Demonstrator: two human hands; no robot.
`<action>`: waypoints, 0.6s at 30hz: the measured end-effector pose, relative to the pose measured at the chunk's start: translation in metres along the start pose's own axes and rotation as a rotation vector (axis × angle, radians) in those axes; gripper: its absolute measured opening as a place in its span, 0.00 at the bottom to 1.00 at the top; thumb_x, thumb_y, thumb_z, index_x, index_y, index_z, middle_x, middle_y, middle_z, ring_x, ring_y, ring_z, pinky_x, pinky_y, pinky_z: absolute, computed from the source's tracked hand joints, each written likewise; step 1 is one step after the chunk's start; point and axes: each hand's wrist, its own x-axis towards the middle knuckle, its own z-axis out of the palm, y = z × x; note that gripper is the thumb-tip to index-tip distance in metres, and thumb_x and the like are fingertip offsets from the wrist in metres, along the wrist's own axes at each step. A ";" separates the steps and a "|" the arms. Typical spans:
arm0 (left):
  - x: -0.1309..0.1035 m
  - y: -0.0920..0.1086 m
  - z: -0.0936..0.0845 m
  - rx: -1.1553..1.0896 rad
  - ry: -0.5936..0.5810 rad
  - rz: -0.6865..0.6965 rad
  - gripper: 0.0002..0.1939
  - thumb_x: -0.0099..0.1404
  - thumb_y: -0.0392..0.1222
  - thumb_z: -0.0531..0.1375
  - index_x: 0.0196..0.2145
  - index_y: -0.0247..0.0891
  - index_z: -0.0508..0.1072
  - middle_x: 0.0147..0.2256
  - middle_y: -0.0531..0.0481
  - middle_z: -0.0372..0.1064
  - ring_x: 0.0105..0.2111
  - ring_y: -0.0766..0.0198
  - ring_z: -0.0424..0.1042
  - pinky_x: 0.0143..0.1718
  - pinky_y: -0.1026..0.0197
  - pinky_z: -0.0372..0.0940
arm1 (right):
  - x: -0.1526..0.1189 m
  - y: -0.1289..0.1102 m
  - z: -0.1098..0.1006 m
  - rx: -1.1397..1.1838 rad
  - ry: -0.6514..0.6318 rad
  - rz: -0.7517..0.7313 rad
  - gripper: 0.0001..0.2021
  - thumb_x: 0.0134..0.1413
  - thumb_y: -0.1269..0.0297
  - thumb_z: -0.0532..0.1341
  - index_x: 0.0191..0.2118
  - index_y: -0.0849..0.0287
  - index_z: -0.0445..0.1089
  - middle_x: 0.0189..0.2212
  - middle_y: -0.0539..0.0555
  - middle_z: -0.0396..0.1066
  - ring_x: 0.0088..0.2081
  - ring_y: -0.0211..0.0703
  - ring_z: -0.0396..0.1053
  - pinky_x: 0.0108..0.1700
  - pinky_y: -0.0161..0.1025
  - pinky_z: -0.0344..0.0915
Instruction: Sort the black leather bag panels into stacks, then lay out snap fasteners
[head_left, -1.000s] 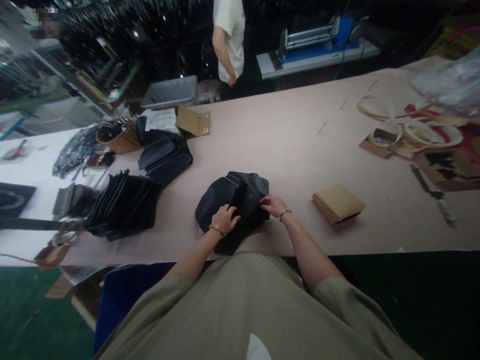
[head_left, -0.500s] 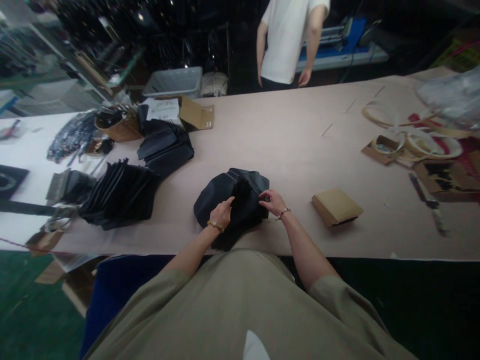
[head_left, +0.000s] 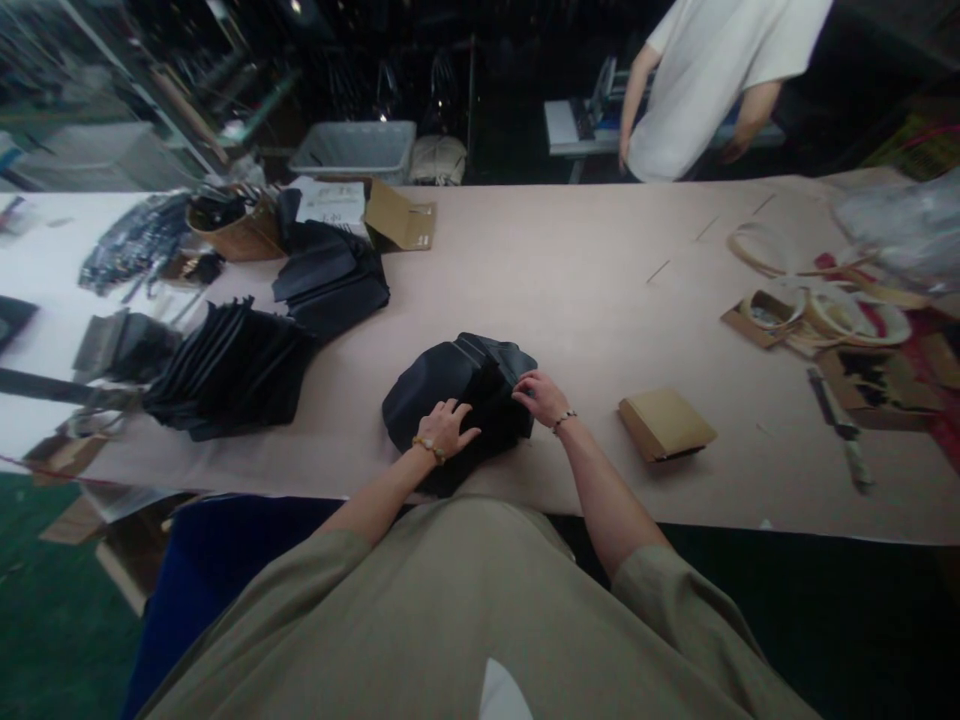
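Note:
A soft black bag point(head_left: 429, 388), leather-like with folded panels, lies on the table right before me. My left hand point(head_left: 448, 428) rests on its near side, fingers spread and thumb apart. At the bag's right edge, my right hand point(head_left: 541, 397) has its fingers closed on the black material. The bag's underside is out of sight, and its dark inner folds are hard to make out.
Stacked black pieces point(head_left: 232, 370) and more black panels point(head_left: 334, 275) lie to the left, near an open carton point(head_left: 401, 218). On the right are a brown paper packet point(head_left: 666, 423), a knife-like tool point(head_left: 841, 430) and coiled strips point(head_left: 825, 300). Across the table stands a person point(head_left: 720, 90).
My left hand has let go of a dark flap on the bag and spread its fingers. My right hand stays at the right edge. The person opposite has shifted right.

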 end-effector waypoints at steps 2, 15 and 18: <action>0.001 -0.001 0.003 -0.011 0.017 -0.030 0.18 0.73 0.49 0.48 0.56 0.47 0.67 0.52 0.46 0.65 0.49 0.56 0.65 0.39 0.58 0.68 | -0.001 0.000 0.001 0.039 0.075 -0.014 0.05 0.55 0.65 0.65 0.37 0.59 0.76 0.43 0.57 0.70 0.47 0.44 0.68 0.54 0.44 0.66; -0.001 0.007 0.003 -0.013 -0.036 -0.037 0.22 0.70 0.54 0.52 0.60 0.49 0.64 0.57 0.43 0.59 0.54 0.50 0.60 0.42 0.52 0.70 | 0.002 0.012 -0.006 -0.154 -0.230 -0.058 0.04 0.54 0.65 0.66 0.34 0.56 0.79 0.44 0.57 0.69 0.48 0.46 0.67 0.55 0.45 0.64; 0.000 0.009 0.004 -0.015 -0.048 -0.070 0.23 0.68 0.53 0.57 0.59 0.49 0.65 0.55 0.43 0.60 0.54 0.51 0.61 0.43 0.53 0.70 | 0.006 0.005 -0.006 -0.027 -0.097 -0.113 0.04 0.56 0.64 0.65 0.35 0.58 0.77 0.44 0.57 0.69 0.48 0.45 0.67 0.56 0.45 0.63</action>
